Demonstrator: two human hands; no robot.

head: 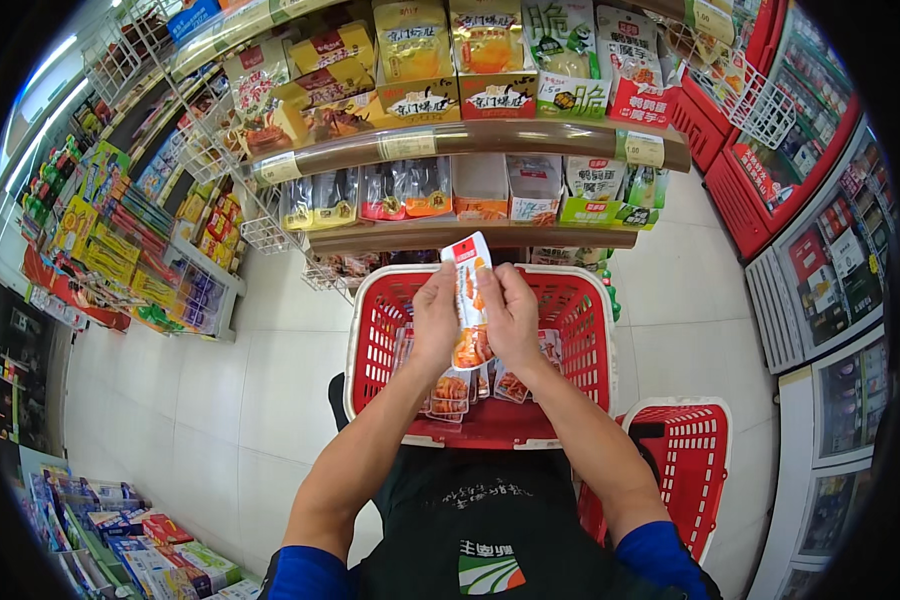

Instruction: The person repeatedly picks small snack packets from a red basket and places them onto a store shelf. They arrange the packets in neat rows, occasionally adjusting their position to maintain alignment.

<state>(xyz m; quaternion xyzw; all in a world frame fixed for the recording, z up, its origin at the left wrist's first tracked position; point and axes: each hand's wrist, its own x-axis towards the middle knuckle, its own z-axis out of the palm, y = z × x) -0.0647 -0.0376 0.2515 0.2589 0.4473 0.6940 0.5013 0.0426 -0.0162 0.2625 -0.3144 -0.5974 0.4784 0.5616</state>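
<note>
My left hand (436, 307) and my right hand (511, 311) hold one narrow snack packet (468, 289) between them, upright, with a red top and a picture of orange-brown food. The packet is above a red plastic shopping basket (481, 433) with a pale rim, directly before me. In the basket lie several similar snack packets (450, 395), partly hidden by my hands and forearms. Just beyond the basket, a shelf row holds an open display box (481, 206) with an orange front, beside other boxes of packets.
A second red basket (691, 465) stands on the floor at right. Shelves with brown edges (472, 142) hold bagged snacks (414, 45). White wire baskets (761, 105) hang at the shelf ends. Refrigerated cabinets (832, 262) line the right side; boxed goods (165, 555) are at lower left.
</note>
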